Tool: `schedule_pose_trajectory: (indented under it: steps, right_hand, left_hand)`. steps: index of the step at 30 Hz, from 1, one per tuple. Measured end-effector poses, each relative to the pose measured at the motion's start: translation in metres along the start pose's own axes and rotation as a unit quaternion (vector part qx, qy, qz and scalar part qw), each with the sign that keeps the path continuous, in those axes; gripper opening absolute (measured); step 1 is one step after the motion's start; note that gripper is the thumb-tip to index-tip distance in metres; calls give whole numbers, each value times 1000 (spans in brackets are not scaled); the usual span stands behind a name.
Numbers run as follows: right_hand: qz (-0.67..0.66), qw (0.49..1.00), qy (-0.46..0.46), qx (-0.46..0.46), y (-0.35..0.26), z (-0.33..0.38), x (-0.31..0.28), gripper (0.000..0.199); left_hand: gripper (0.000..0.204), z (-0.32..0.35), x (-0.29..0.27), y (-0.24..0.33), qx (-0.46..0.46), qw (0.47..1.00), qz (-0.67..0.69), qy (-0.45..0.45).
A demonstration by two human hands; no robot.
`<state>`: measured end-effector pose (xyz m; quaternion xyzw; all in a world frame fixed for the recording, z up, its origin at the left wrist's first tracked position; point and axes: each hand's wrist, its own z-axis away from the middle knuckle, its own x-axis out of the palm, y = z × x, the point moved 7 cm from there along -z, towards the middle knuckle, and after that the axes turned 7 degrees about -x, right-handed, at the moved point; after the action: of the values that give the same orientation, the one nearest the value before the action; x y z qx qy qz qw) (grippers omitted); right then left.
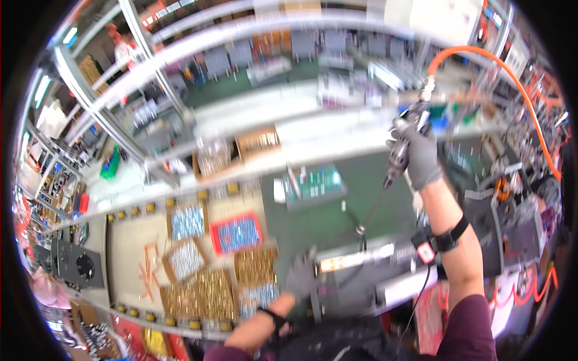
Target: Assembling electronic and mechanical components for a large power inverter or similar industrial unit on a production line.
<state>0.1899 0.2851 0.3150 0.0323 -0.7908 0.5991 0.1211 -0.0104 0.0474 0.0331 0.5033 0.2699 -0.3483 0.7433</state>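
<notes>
My right hand (421, 153), in a grey glove, is closed around a dark air screwdriver (397, 157). An orange hose (510, 67) runs from the tool's top end. Its long thin bit (374, 210) slants down and left toward the far edge of a grey metal chassis (361, 283); whether the tip touches anything is too blurred to tell. At the chassis's left end is my gloved left hand (302, 275), fingers stretched out and somewhat smeared, with nothing visible in them. Beside it sit trays of brass-coloured parts (256, 265) and silver parts (259, 299).
A red tray (218, 237) and cardboard boxes of silver parts (188, 222) stand to the left. Beyond the chassis, a green circuit board (319, 183) lies on the green mat (289, 228). Metal frame posts (102, 123) rise at the far left. A dark cable (415, 301) hangs below my right wrist.
</notes>
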Motion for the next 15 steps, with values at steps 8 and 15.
schedule_pose_trajectory:
  steps: [8, 15]
  right_hand:
    - [91, 952, -102, -274, -104, -82, 182, 26]
    - [479, 794, 57, -370, -93, -121, 247, 50]
  left_hand:
    - [90, 24, -11, -20, -30, 997, 23, -67]
    - [72, 59, -39, -65, -105, 989, 105, -18]
